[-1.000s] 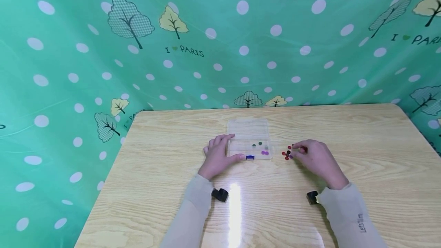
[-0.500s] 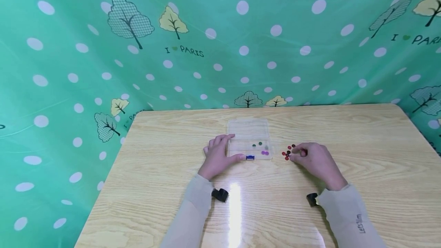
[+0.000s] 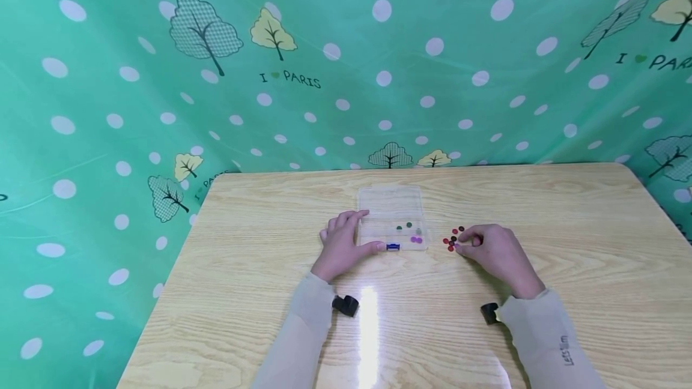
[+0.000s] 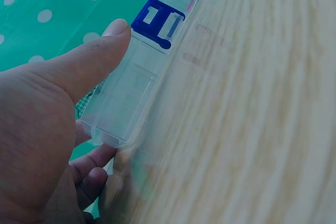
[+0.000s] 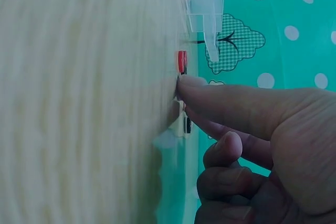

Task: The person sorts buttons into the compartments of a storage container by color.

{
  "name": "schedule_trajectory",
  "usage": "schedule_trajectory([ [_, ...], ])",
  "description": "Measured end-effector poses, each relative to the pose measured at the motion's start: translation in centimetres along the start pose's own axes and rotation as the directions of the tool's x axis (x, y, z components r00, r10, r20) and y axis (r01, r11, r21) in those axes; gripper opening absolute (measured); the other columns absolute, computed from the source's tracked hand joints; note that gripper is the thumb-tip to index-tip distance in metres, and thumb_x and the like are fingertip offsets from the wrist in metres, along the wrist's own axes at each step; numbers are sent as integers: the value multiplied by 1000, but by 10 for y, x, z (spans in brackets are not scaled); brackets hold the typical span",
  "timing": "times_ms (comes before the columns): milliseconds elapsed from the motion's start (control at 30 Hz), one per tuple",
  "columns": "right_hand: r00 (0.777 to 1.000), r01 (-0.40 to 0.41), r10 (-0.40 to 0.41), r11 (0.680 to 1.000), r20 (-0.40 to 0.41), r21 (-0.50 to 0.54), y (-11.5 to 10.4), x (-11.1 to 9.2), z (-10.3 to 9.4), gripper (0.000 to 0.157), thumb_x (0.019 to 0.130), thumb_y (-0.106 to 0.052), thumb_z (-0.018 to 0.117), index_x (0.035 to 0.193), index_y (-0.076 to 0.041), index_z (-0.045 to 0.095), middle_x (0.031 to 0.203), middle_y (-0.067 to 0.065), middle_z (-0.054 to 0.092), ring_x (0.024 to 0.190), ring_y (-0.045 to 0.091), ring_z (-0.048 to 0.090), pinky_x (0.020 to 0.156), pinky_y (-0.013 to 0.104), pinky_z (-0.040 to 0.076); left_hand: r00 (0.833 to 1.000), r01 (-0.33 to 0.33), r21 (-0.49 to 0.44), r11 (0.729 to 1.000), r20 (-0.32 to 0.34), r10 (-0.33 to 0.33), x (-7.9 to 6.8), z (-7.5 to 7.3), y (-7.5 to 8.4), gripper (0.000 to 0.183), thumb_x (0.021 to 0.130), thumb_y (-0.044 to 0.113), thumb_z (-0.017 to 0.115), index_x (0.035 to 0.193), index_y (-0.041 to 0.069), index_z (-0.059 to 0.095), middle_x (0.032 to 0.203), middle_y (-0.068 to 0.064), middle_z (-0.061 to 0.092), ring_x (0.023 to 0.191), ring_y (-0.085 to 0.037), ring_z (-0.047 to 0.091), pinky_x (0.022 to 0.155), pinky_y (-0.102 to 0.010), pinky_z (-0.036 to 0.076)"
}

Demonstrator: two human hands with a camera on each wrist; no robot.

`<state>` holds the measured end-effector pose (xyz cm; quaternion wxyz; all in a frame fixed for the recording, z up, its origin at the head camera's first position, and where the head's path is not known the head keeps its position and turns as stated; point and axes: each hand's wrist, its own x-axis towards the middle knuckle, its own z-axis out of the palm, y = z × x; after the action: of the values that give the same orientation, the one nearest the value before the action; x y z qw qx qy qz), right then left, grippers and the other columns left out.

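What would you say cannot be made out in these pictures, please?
Head view: whether the right hand grips one of the small discs, hidden by the hand itself.
Left wrist view: a fingertip of the left hand, behind the clear box.
Right wrist view: the box's far end, cut off by the top edge.

A person's left hand [image 3: 342, 248] near six o'clock and right hand [image 3: 496, 257] near four o'clock, both reaching forward from long pale sleeves [image 3: 294, 338].
The left arm [image 3: 308, 305] slants toward one o'clock; its hand holds in a wide C, fingers [image 3: 343, 220] pointing to about one, straight thumb [image 3: 370, 249] between two and three. The right arm [image 3: 546, 332] slants toward eleven o'clock; forefinger [image 3: 476, 229] and thumb [image 5: 226, 106] bend toward nine in a pinching shape, but whether the tips meet is unclear. Its other fingers [image 5: 223, 182] curl toward the palm.
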<state>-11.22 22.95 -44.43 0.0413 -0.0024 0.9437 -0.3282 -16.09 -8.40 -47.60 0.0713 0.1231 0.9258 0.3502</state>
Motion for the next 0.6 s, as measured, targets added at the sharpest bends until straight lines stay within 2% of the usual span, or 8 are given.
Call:
schedule_trajectory([
  [367,1000,5,-5,1000,3,-9,-1,2,1,7,88,-15,77,92,-10,78,78,0,60,73,18,49,66,33,39,1000,9,3,1000,-1,-9,-1,-1,0,92,77,66,75,153,29,41,152,-3,39,131,-26,33,98,-46,23],
  [600,1000,25,-25,999,0,-24,0,4,2,7,88,-15,77,92,-10,77,78,-1,59,73,18,48,67,34,38,1000,1,-10,1000,3,-1,-1,-1,1,94,76,67,75,154,27,41,153,-4,39,132,-27,33,99,-47,23],
])
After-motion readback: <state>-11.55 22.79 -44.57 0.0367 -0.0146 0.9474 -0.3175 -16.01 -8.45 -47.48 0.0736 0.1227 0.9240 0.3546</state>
